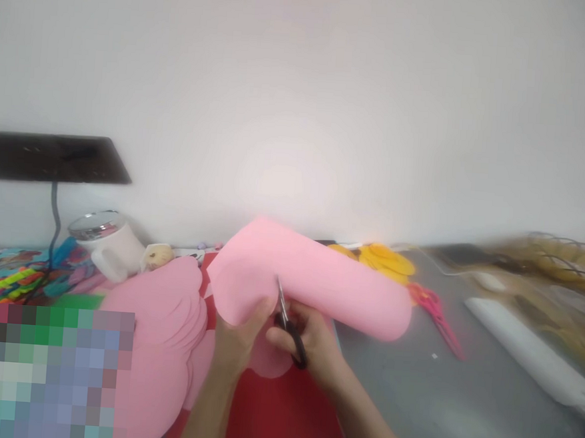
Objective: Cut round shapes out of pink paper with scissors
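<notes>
In the middle of the head view, a large pink paper sheet (314, 267) curls over both hands. My left hand (238, 342) grips its lower left edge, thumb on the near side. My right hand (309, 340) is closed round the black handles of a pair of scissors (289, 335). The blades point up and away, against the pink sheet. Beneath the hands lies red paper (279, 411), with another rounded pink piece (273, 358) over it. A pile of rounded pink cutouts (158, 343) spreads to the left of my left hand.
Pink-handled scissors (438, 316) and yellow cutouts (387, 262) lie on the grey table (410, 401). A long white object (528, 352) is at the right. At the left stand a white mug-like container (114, 250) and a dark panel (51, 157) with a cable. The lower left corner is pixelated.
</notes>
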The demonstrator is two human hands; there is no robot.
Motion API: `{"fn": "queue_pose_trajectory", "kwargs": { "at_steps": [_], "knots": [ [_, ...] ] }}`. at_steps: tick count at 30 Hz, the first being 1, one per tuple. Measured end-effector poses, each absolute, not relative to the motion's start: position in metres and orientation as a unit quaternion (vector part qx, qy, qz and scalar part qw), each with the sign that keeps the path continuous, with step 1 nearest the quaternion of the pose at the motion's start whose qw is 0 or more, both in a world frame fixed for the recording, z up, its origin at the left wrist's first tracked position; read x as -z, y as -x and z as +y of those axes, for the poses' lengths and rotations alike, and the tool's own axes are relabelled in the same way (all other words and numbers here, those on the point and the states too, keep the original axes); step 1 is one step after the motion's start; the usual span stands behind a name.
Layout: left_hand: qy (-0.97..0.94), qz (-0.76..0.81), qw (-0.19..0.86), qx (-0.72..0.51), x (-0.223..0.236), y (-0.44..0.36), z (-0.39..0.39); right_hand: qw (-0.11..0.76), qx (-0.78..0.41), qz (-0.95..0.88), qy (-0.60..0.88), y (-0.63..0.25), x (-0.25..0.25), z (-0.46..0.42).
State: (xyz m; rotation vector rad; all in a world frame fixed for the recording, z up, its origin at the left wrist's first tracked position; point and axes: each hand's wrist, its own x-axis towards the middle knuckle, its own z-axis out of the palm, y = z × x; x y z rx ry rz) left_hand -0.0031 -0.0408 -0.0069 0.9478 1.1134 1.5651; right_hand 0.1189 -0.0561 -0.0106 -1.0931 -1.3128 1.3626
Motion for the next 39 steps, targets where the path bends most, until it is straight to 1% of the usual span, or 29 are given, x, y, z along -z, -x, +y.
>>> {"fn": "queue_pose_trajectory", "kwargs": {
  "at_steps": [14,19,23,29,39],
  "knots": [
    [-0.394,0.446,0.489,-0.638,0.0097,0.0055,-0.0390,0.452,-0.550,-0.530,0.460,-0.1179,0.0089,-0.0571],
    [-0.382,0.460,0.465,-0.653,0.0127,0.0053,-0.0381,0.449,-0.562,-0.526,0.454,-0.1172,0.0102,-0.0573],
    [-0.379,0.483,0.462,-0.640,0.0155,0.0054,-0.0377,0.461,-0.564,-0.525,0.440,-0.1170,0.0118,-0.0569],
    [-0.393,0.461,0.473,-0.640,0.0126,0.0041,-0.0404,0.494,-0.549,-0.532,0.415,-0.1176,0.0091,-0.0567],
    [-0.408,0.456,0.482,-0.626,0.0083,0.0046,-0.0420,0.488,-0.542,-0.553,0.402,-0.1186,0.0120,-0.0552]
  ]
}}
